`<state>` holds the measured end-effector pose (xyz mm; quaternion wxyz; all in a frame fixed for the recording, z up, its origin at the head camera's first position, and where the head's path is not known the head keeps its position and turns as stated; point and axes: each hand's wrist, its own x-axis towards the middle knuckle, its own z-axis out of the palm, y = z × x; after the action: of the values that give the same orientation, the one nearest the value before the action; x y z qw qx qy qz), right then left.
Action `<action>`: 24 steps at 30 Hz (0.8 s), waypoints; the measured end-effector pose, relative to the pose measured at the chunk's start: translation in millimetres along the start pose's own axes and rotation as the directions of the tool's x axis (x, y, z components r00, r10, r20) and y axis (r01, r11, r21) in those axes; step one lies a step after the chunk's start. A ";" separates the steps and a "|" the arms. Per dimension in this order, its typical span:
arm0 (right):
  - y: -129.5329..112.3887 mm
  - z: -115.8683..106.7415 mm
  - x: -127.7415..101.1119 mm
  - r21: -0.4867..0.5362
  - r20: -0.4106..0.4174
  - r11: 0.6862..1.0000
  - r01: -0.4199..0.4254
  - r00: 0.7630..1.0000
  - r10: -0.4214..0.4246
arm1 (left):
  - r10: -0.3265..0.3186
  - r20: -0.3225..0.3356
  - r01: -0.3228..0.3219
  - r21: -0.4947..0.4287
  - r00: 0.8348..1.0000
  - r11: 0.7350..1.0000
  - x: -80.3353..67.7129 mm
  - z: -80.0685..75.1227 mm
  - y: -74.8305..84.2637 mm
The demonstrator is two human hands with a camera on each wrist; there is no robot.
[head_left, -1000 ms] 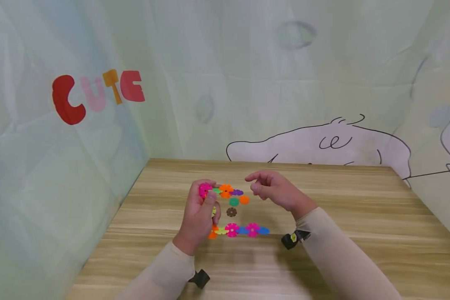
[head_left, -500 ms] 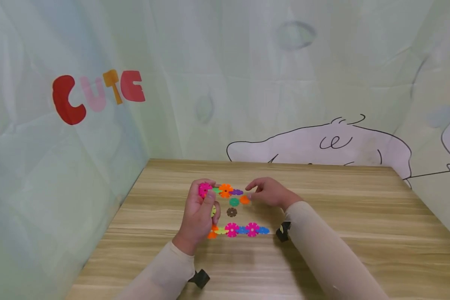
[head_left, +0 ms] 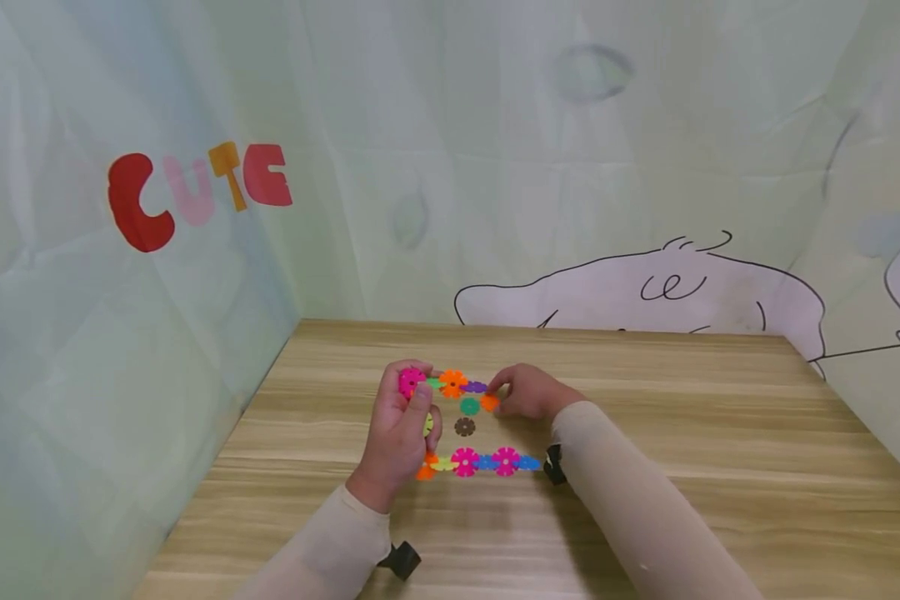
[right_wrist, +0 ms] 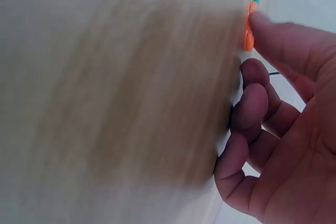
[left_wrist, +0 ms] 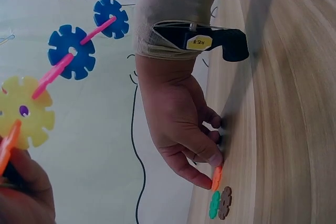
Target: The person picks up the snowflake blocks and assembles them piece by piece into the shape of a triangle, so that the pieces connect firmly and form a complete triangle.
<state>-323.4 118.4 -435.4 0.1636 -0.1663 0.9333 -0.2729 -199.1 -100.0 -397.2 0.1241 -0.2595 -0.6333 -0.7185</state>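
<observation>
A: While the left hand (head_left: pixel 399 433) holds the disc frame (head_left: pixel 465 461) upright, where is its grip?
B: Fingers curl round the frame's left side, thumb on the pink disc (head_left: pixel 410 381). Frame stands mid-tabletop (head_left: pixel 720 433), nearer the left edge than the right.
A: Right hand (head_left: pixel 523 392)?
B: Down on the tabletop, just right of the frame. Thumb and forefinger pinch a loose orange disc (head_left: pixel 489 402) lying flat; other fingers curled under.
A: Other loose pieces?
B: Green disc (head_left: pixel 469 406) just beside the orange one, brown disc (head_left: pixel 464 427) on its near side, both flat.
A: Wrist views?
B: Left wrist confirms the pinch. Right wrist blurred; only the orange edge (right_wrist: pixel 250 24) at a fingertip.
</observation>
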 end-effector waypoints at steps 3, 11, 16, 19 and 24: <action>-2.6 1.1 0.3 -0.003 0.005 1.000 -0.017 1.000 0.017 | -0.005 -0.003 0.005 -0.001 1.000 1.000 -0.1 0.2 0.5; -1.0 1.5 0.6 -0.007 0.016 1.000 -0.030 0.999 0.030 | -0.008 -0.004 0.008 0.007 1.000 1.000 -0.2 0.2 0.3; 1.6 0.3 -0.6 0.005 0.016 1.000 -0.012 1.000 0.012 | -0.015 -0.011 0.015 0.007 1.000 1.000 -0.3 0.2 -0.5; 3.8 -0.2 -1.8 0.030 0.020 1.000 0.007 1.000 -0.007 | -0.013 -0.014 0.013 0.006 1.000 1.000 -0.4 -0.3 -1.5; 7.6 -2.1 -9.2 0.127 0.002 0.991 0.046 0.999 -0.046 | -0.013 -0.009 0.013 0.005 1.000 1.000 -0.6 -0.3 -2.0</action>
<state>-317.7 129.1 -436.0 0.1697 -0.1778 0.9096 -0.3351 -199.6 -100.1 -399.2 0.1228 -0.2520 -0.6363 -0.7187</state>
